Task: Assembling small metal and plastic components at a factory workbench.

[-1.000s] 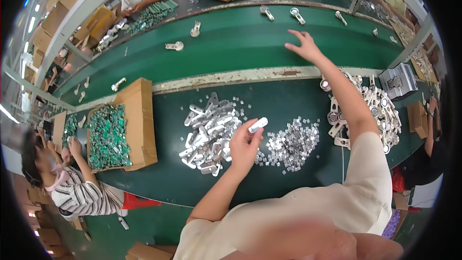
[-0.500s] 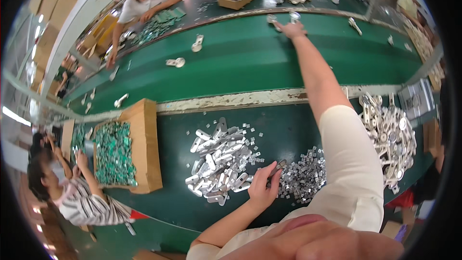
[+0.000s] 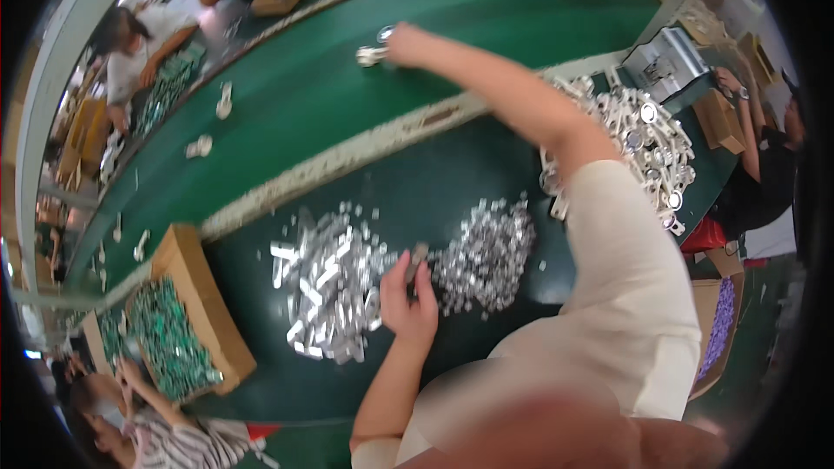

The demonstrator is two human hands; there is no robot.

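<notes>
My left hand [image 3: 410, 306] is closed in a pinch over the table, between two piles of metal parts. Between its thumb and fingers is a small flat metal piece [image 3: 420, 253]. To its left lie long silvery plates [image 3: 328, 282], to its right small square metal bits [image 3: 486, 256]. My right hand [image 3: 405, 45] reaches out over the green conveyor belt [image 3: 300, 100], fingers closed and partly hidden. At its fingertips are a white handle-shaped part [image 3: 371, 56] and a round metal end [image 3: 386, 34]; it appears to grip them.
A large heap of white parts with round ends [image 3: 638, 135] lies at right, before a metal box [image 3: 667, 63]. An open carton [image 3: 200, 295] of green circuit boards stands at left. More white parts [image 3: 224, 101] lie along the belt. Co-workers sit across, left and right.
My view has turned, so the scene shifts and tilts in the picture. My right hand has closed around the white parts at its fingertips. The left hand keeps its pinch.
</notes>
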